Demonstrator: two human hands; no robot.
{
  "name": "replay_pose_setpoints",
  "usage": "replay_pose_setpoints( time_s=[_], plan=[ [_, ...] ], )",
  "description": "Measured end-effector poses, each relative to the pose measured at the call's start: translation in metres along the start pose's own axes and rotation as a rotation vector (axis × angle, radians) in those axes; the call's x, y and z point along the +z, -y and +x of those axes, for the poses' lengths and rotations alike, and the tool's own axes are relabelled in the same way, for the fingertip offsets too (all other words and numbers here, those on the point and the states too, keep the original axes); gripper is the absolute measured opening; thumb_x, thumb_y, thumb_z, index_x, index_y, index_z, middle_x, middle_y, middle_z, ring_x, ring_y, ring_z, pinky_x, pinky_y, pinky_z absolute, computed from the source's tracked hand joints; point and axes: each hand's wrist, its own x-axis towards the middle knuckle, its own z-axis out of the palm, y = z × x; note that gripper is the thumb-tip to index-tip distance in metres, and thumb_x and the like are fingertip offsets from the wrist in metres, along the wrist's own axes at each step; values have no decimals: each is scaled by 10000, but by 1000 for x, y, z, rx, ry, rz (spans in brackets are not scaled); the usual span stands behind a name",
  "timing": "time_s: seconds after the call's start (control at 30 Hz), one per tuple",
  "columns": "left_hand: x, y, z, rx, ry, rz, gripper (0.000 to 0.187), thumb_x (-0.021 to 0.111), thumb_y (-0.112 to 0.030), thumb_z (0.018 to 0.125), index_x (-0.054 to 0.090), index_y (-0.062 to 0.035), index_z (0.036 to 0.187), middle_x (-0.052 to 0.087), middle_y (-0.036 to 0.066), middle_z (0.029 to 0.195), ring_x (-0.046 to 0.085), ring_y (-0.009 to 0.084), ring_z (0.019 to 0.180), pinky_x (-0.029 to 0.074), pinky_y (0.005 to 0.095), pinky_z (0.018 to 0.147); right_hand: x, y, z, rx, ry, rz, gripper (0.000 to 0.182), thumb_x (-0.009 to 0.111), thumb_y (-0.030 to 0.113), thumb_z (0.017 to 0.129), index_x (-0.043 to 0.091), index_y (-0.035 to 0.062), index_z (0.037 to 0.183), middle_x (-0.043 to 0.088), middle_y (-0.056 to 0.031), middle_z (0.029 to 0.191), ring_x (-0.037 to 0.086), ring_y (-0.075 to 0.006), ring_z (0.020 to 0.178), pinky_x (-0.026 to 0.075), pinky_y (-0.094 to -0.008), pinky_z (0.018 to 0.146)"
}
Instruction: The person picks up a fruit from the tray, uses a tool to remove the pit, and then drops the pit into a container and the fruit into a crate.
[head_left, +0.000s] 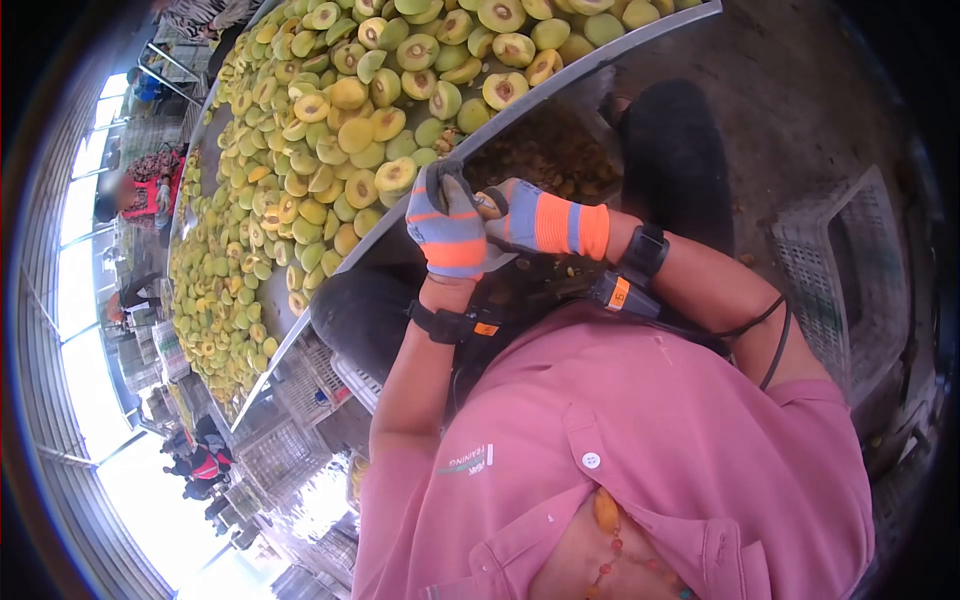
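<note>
My left hand [445, 225] and my right hand [535, 215], both in grey and orange gloves, meet in front of the near edge of a big table [590, 58] piled with halved fruit. My left fingers are curled closed, and what lies in them is hidden. Closed at the left hand's fingertips, my right fingers pinch a small brownish-orange piece of fruit [489, 205]. A thin grey pointed thing [502, 262] shows below the left glove; I cannot tell what it is. The halved fruits [416, 52] are yellow-green, like peaches or apricots, many with brown pits in them.
Fruit pits lie in a dark heap [545, 160] below the table edge. A pale plastic crate [850, 270] stands at the right, and more crates [290, 385] at the lower left. A person in a red vest [150, 195] is across the table; others are farther off.
</note>
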Motion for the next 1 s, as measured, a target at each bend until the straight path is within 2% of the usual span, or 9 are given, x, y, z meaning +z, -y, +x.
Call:
replay_pose_setpoints(
  time_s=[0.1, 0.2, 0.3, 0.4, 0.6, 0.73, 0.83, 0.9, 1.0],
  plan=[
    [-15, 19, 7, 305, 165, 193, 177, 496, -84, 958, 625, 34, 986, 660, 91, 866, 617, 152, 794, 488, 272, 705, -5, -28, 11, -112, 54, -170, 222, 624, 233, 804, 635, 12, 781, 580, -47, 602, 518, -156, 477, 429, -313, 419],
    [-29, 25, 22, -32, 494, -102, 224, 489, -144, 972, 631, 29, 978, 665, 78, 862, 632, 144, 790, 491, 264, 701, -6, -9, -2, 83, 146, -7, 219, 622, 245, 809, 634, 33, 757, 559, -31, 579, 495, -154, 423, 409, -309, 369],
    [-41, 2, 29, -213, 716, -301, 247, 497, -171, 978, 653, 13, 927, 653, 67, 830, 601, 120, 766, 488, 271, 697, -19, 9, -11, 278, 313, 71, 205, 619, 248, 816, 634, 55, 750, 535, -13, 563, 485, -142, 405, 399, -294, 368],
    [-43, 9, 22, -174, 646, -270, 251, 491, -172, 982, 650, 14, 921, 650, 57, 826, 595, 118, 762, 483, 266, 702, -17, 3, -7, 183, 355, 15, 215, 625, 261, 815, 632, 61, 735, 531, -9, 562, 492, -149, 394, 381, -287, 353],
    [-23, 19, 5, -33, 287, -140, 257, 458, -137, 978, 647, 26, 917, 646, 68, 804, 604, 139, 727, 492, 285, 663, -1, -28, 10, -82, 135, -134, 203, 652, 229, 789, 631, 41, 717, 547, -10, 577, 494, -125, 472, 386, -293, 432],
    [-23, 13, 5, 397, 178, 177, 169, 491, 1, 867, 648, 5, 929, 653, 122, 839, 613, 227, 713, 493, 318, 664, -3, -1, -6, 22, 182, -62, 164, 651, 194, 777, 647, 31, 760, 564, -14, 600, 496, -118, 527, 407, -298, 491],
    [-34, 2, 15, 461, 328, 209, 179, 504, 25, 831, 648, 18, 937, 654, 160, 859, 626, 262, 734, 498, 321, 671, -4, 5, -11, 75, 229, 21, 153, 649, 183, 782, 659, 32, 801, 580, -15, 628, 503, -109, 549, 412, -289, 501],
    [-41, -6, 16, 380, 410, 42, 168, 513, 7, 845, 650, 19, 941, 656, 155, 857, 631, 250, 744, 499, 315, 673, -10, 9, -16, 173, 320, 138, 138, 650, 165, 797, 658, 28, 814, 598, -20, 669, 516, -97, 566, 416, -275, 502],
    [-49, -37, 8, 152, 462, -151, 151, 534, -19, 857, 654, 21, 939, 659, 145, 859, 637, 240, 759, 498, 305, 687, -15, 10, -21, 60, 634, 346, 114, 635, 138, 845, 638, 27, 870, 578, -24, 692, 524, -82, 553, 417, -253, 479]
  ],
)
